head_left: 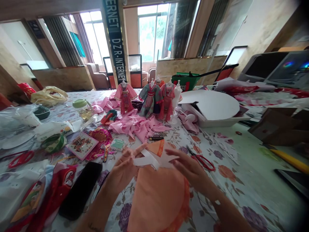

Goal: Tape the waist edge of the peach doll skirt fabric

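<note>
My left hand pinches the end of a white strip, which is folded or crossed over itself. My right hand reaches in from the other side, fingers stretched out and apart over a pale piece of fabric. A small orange-edged fabric piece lies just beyond the strip. Below both hands a large peach fabric piece with a curved, brighter orange border is spread on the table. Red-handled scissors rest beside my right hand.
Small dress forms in pink and green robes stand behind pink fabric scraps. Left lie a black phone, a green tape roll, a picture card and a lidded jar. A white round board sits at right.
</note>
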Available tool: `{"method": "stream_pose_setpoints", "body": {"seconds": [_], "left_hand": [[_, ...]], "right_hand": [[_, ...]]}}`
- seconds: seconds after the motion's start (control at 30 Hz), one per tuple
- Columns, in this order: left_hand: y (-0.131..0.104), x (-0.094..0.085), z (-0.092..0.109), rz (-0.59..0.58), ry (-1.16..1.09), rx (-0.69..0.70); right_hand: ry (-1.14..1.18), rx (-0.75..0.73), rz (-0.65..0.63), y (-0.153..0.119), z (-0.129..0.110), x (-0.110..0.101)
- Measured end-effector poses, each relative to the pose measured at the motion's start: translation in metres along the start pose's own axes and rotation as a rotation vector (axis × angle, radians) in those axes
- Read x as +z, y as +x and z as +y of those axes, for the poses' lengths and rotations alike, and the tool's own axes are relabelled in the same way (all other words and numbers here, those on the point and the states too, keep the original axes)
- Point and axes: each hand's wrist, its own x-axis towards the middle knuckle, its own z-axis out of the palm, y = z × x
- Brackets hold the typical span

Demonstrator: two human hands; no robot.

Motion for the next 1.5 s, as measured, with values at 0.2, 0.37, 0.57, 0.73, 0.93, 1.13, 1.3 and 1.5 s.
{"method": "stream_pose_setpoints", "body": {"seconds": [0.2,0.37,0.57,0.73,0.93,1.13,1.3,1.5], "left_hand": [[-0.002,0.004,0.000,0.002,-0.006,-0.059],[0.003,-0.016,0.036,0.301,0.034,0.272],[0.013,-0.047,0.055,0.909,0.020,0.744],[0.017,-0.051,0.046,0.898,0.028,0.694],[0.017,-0.041,0.035,0.778,0.027,0.553],[0.015,-0.014,-0.002,0.509,0.077,0.228],[0.011,-0.008,-0.024,0.378,0.163,0.036],[0.009,-0.011,-0.033,0.367,0.396,-0.060]], "right_hand": [[0.243,-0.122,-0.173,0.003,-0.023,0.032],[-0.067,-0.298,-0.086,0.040,-0.038,0.035],[-0.442,-0.510,-0.152,0.116,-0.058,0.096],[-0.389,-0.547,-0.218,0.146,-0.065,0.140],[-0.102,-0.389,-0.112,0.123,-0.057,0.120],[0.471,-0.056,-0.093,0.064,-0.056,0.082],[0.912,0.236,0.044,0.038,-0.049,0.071],[0.648,0.164,0.216,0.027,-0.028,0.058]]}}
